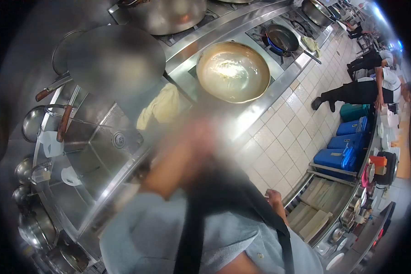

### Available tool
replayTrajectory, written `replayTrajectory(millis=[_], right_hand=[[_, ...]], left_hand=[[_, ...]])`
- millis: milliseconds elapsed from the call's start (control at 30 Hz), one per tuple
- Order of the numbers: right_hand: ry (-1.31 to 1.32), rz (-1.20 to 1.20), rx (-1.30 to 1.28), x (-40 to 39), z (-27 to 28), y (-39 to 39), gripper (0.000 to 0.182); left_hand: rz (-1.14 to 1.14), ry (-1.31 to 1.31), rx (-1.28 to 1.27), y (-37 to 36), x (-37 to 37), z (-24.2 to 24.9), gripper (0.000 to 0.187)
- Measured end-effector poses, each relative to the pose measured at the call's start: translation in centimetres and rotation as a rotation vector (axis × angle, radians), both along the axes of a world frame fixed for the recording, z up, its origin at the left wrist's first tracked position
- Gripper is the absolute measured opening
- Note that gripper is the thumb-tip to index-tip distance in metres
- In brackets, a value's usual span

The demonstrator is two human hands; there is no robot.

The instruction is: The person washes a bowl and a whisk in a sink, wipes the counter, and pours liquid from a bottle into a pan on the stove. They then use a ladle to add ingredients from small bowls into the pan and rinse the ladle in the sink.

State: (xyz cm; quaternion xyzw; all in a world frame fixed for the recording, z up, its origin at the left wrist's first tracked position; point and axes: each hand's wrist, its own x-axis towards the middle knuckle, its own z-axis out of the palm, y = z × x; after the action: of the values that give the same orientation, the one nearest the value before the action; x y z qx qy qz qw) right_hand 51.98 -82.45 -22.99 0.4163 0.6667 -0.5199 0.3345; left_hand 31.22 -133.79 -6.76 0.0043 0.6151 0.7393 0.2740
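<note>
My left hand point(201, 134) is smeared by a blur in the middle, near the steel counter edge and right of a yellowish cloth point(159, 107); its fingers cannot be made out. Low on the right, beside my apron, my right hand point(274, 197) has its fingers curled in; whatever they hold, if anything, is hidden. A wide pan point(207, 75) with shiny clear liquid stands on the stove ahead. Left of it is a large, dark, blurred round pan point(116, 59) with a pale patch at its middle.
A small black pan point(282, 37) sits over a blue flame, its handle jutting past the stove edge. A steel sink point(118, 139) lies left, with bowls and ladles beyond. Tiled floor point(264, 150) is on the right, with blue bins point(334, 157) and a person point(365, 91) further off.
</note>
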Motion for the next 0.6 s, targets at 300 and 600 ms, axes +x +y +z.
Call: replayTrajectory(millis=[300,600], right_hand=[[0.001,0.062,-0.028,2.4,2.3,-3.1,0.014],[0.056,0.056,0.015,-2.9,-0.6,-4.9,0.019]], left_hand=[[0.059,-0.472,0.848,3.9,-2.1,0.8,0.010],[0.142,-0.480,0.338,2.2,-2.0,-3.1,0.045]])
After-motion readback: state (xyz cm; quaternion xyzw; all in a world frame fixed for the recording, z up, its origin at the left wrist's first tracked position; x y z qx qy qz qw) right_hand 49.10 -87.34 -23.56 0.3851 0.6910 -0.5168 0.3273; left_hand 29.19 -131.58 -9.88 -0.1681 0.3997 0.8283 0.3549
